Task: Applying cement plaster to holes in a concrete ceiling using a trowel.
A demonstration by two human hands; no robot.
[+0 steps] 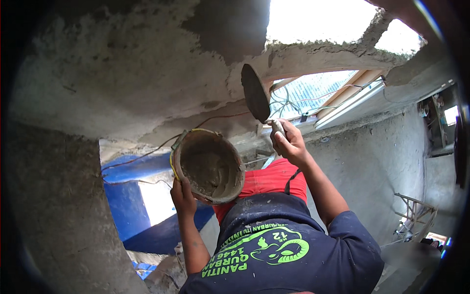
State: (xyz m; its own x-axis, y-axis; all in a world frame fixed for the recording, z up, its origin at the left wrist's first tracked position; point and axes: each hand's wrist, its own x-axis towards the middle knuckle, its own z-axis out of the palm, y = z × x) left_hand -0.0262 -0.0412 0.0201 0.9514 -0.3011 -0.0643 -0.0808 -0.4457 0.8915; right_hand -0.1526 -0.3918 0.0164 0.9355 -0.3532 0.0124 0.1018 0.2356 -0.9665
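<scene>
My left hand (pixel 184 193) grips the side of a worn bucket (pixel 235 181) with a yellow handle, holding it tilted so that grey wet mortar (pixel 205 166) shows inside. My right hand (pixel 289 139) is closed round the handle of a trowel (pixel 254 90), its dark, mortar-coated blade raised above and to the right of the bucket, apart from it. The blade is in front of a rough cement surface (pixel 122 73) with darker patches. My dark shirt and red clothing fill the lower middle of the view.
Bright openings (pixel 313 19) break the cement at the top. Loose cables (pixel 220 117) run across a timber-framed opening (pixel 350 98) with corrugated sheet beyond. Blue panels (pixel 122 206) are at the left beside a grey wall (pixel 54 206). A metal frame (pixel 411 210) stands at the right.
</scene>
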